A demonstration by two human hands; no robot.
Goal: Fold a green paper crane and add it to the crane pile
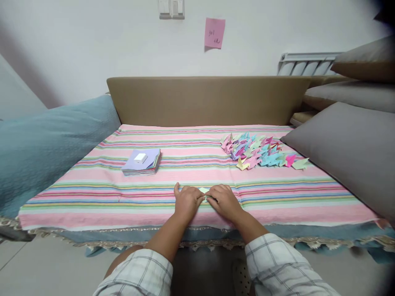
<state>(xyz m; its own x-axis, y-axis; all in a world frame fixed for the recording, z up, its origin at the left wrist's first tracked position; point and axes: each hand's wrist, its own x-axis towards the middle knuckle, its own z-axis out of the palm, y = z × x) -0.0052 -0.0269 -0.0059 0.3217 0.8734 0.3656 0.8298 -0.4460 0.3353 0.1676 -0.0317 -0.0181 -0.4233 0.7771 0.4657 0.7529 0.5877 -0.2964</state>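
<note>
Both my hands rest side by side on the striped cloth (pixel 123 197) near its front edge. Between them lies a small pale green piece of folded paper (pixel 203 190). My left hand (pixel 187 202) has its fingers curled and pressed onto the paper's left side. My right hand (pixel 224 200) pinches the paper's right side with bent fingers. Most of the paper is hidden under the fingers.
A stack of coloured paper squares (pixel 151 162) with a small white block (pixel 140 158) on top lies at the left. A heap of several folded paper cranes (pixel 256 151) lies at the back right. Grey cushions (pixel 345 144) border the right, a blue blanket (pixel 46 144) the left.
</note>
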